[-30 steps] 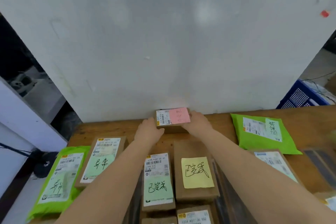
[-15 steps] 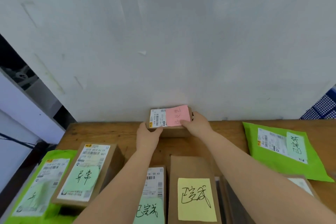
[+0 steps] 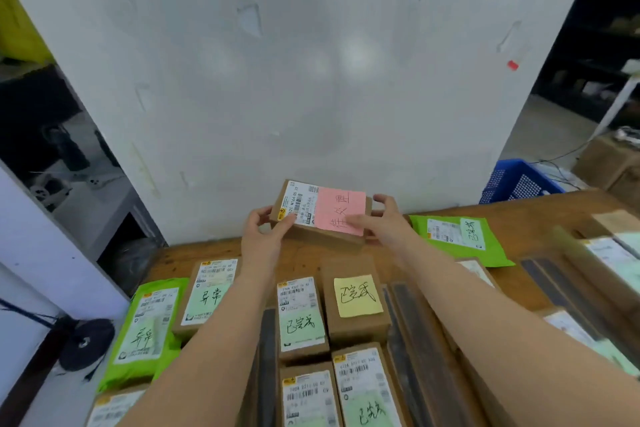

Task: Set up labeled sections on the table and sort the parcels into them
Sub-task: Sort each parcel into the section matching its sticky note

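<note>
At the bottom centre of the frame two cardboard boxes [image 3: 367,388] lie side by side, each with a shipping label and a green note with handwriting. Just above them sit a box with a green note [image 3: 301,317] and a box with a yellow note [image 3: 356,298]. Lower left, a green mailer bag [image 3: 145,329] lies beside another labelled box [image 3: 211,295], both bearing green notes. All rest on a wooden table [image 3: 194,253].

Both forearms reach up from the bottom edge to the middle of the frame. There the left hand [image 3: 263,236] grips the left end of a small cardboard box with a pink note [image 3: 322,211], thumb on top by the shipping label and fingers curled under. The right hand [image 3: 384,222] holds the right end, its thumb lying across the pink note and its fingers curved round the far edge. The box is lifted off the table and tilted, its left end higher, near the table's far edge.

Right of the hands, a second green mailer bag [image 3: 457,243] lies flat with a label and green note. Behind the table stands a white board [image 3: 311,62], and a blue crate [image 3: 519,180] shows at the right.
</note>
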The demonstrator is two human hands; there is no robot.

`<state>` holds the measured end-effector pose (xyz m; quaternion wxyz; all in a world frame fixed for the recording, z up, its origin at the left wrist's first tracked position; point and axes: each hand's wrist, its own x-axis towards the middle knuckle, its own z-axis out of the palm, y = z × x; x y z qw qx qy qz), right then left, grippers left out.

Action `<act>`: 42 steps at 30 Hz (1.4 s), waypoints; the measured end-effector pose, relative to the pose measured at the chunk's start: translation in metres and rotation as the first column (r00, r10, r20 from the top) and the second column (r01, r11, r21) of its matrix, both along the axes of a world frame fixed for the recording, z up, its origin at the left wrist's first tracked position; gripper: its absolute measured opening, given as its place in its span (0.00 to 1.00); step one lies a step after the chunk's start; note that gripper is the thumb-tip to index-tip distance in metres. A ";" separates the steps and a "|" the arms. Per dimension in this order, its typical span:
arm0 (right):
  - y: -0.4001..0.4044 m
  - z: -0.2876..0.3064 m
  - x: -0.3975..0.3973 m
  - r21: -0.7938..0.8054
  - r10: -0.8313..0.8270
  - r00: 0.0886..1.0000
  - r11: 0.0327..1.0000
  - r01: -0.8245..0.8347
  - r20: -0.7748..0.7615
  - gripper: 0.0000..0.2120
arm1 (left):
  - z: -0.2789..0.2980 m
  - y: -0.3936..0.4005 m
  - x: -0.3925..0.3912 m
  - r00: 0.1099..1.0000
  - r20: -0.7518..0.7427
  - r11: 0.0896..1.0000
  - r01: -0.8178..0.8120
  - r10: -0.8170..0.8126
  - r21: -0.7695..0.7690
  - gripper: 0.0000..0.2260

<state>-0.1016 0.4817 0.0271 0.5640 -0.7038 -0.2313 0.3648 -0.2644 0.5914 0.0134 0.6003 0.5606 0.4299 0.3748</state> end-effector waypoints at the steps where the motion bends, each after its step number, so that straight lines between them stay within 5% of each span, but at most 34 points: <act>1: -0.017 0.008 -0.011 0.031 -0.010 0.999 0.999 0.012 -0.045 0.34 | 0.008 -0.011 -0.009 1.000 0.006 1.000 0.027 -0.028 0.015 0.12; 9: -0.160 0.042 -0.095 0.081 -0.146 0.987 0.985 0.152 -0.072 0.11 | 0.056 -0.115 -0.067 0.953 0.146 0.963 0.269 -0.264 -0.018 0.13; 15: -0.255 0.049 -0.138 0.060 -0.215 0.972 0.973 0.221 -0.090 0.13 | 0.064 -0.189 -0.086 0.894 0.161 0.902 0.429 -0.418 -0.043 0.18; 20: -0.329 0.055 -0.146 -0.018 -0.267 0.963 0.964 0.267 -0.023 0.17 | 0.063 -0.246 -0.075 0.850 0.116 0.851 0.522 -0.514 -0.054 0.07; 23: -0.374 0.058 -0.143 -0.036 -0.256 0.965 0.966 0.255 -0.055 0.10 | 0.063 -0.286 -0.057 0.809 0.098 0.810 0.585 -0.580 -0.034 0.05; 33: -0.529 0.048 -0.090 0.046 -0.449 0.872 0.884 0.465 -0.194 0.08 | 0.058 -0.450 0.015 0.764 0.130 0.752 0.645 -0.632 -0.137 0.21; 37: -0.587 0.044 -0.053 0.084 -0.529 0.830 0.832 0.548 -0.179 0.15 | 0.054 -0.529 0.047 0.729 0.173 0.715 0.684 -0.662 -0.143 0.23; 42: -0.631 0.030 -0.016 0.111 -0.546 0.826 0.820 0.561 -0.140 0.08 | 0.043 -0.591 0.086 0.712 0.063 0.707 0.702 -0.700 -0.086 0.27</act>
